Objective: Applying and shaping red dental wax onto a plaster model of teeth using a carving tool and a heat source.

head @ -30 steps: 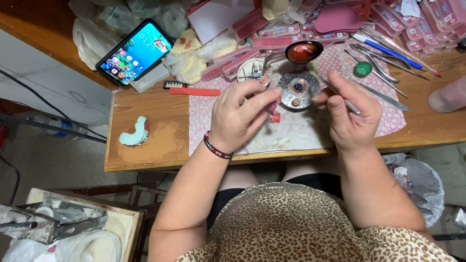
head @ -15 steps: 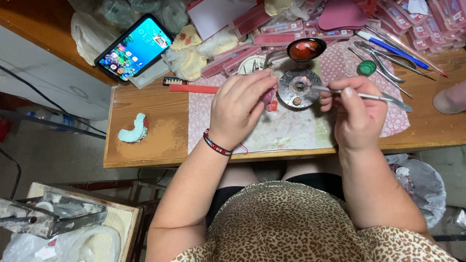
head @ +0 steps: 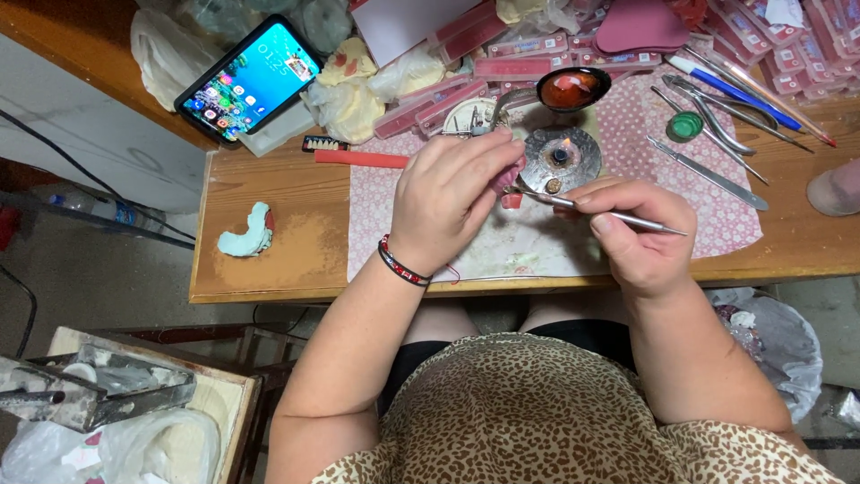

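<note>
We note a wooden bench (head: pixel 287 260) carrying a pink patterned mat (head: pixel 717 215) at its centre. On the mat sit a round metal burner (head: pixel 563 157) and a dark bowl (head: pixel 573 88). Metal tools (head: pixel 712 175) lie to the right, beside a small green lid (head: pixel 686 125). At the left we find a pale dental cast (head: pixel 246 235), a red stick (head: pixel 360 159) and a phone (head: pixel 248 79).

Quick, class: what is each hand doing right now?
Left hand: closed around a small pink piece.
Right hand: closed, holding a thin metal tool whose tip points at that piece.
</note>
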